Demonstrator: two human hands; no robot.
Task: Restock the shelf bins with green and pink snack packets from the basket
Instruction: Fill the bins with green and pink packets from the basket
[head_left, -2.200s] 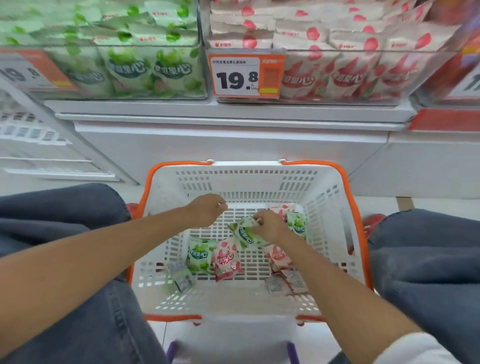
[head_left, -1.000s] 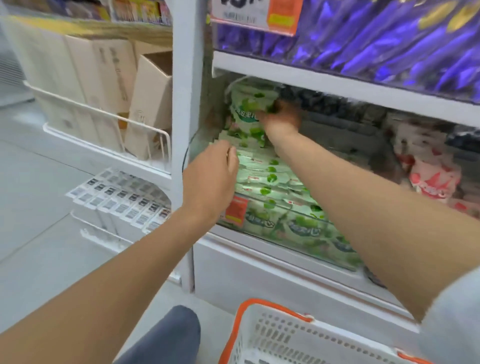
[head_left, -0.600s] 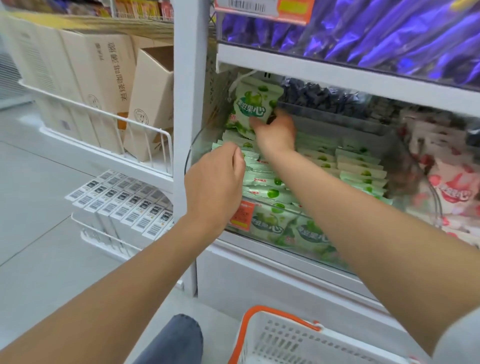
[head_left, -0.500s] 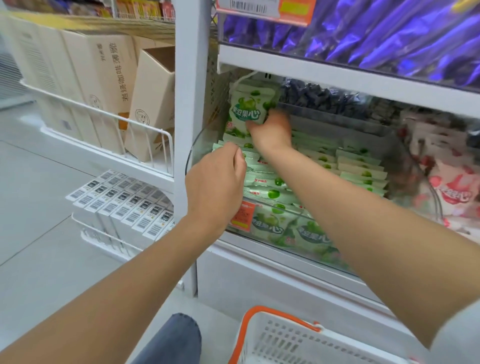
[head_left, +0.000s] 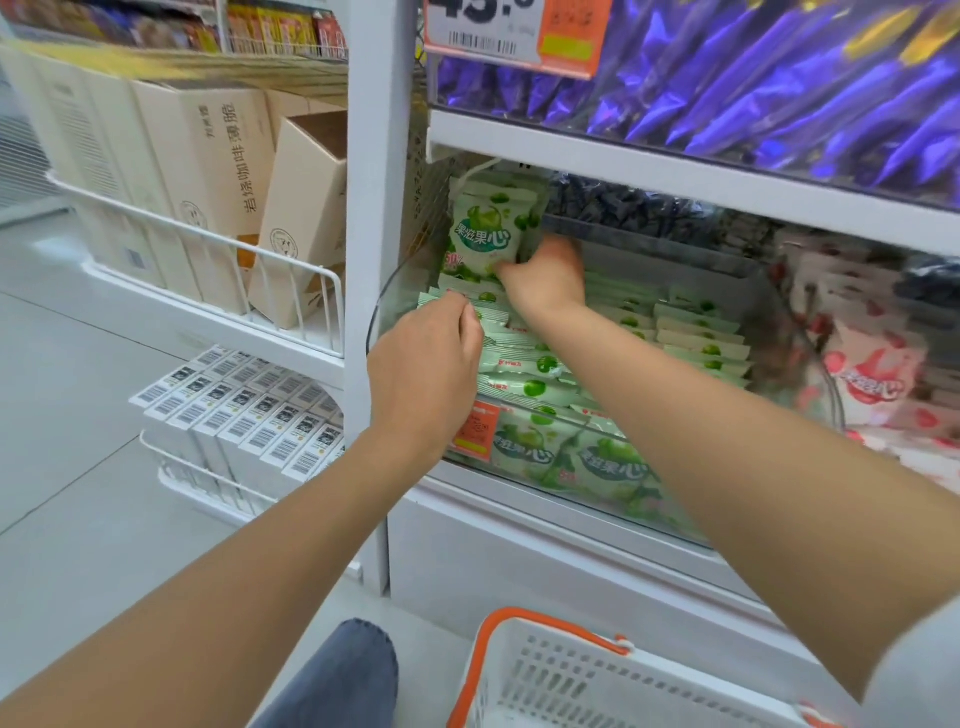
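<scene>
1. The right hand is reaching into the far left end of the clear bin. Its fingers are curling round the lower edge of a green packet and gripping it.
2. The green packet is standing upright with its printed face toward the camera. It is sitting over the far left of the bin, just under the shelf above.
3. The left hand is hanging nearer than the right hand and a little to its left, with its fingers curled inward. Its fingertips are touching the top edges of the stacked green packets, but I cannot tell whether they are pinching one.
4. The stacked green packets are filling the bin in rows, from the clear front wall to the far side.
5. Pink packets are sitting in the next bin to the right.
6. The white basket with an orange rim is standing on the floor, near and below the bin. Only one corner is showing, and its contents are out of view.
7. Purple packets are lying on the shelf above, beside an orange price tag.
8. Beige boxes are standing in a wire rack to the left.
</scene>
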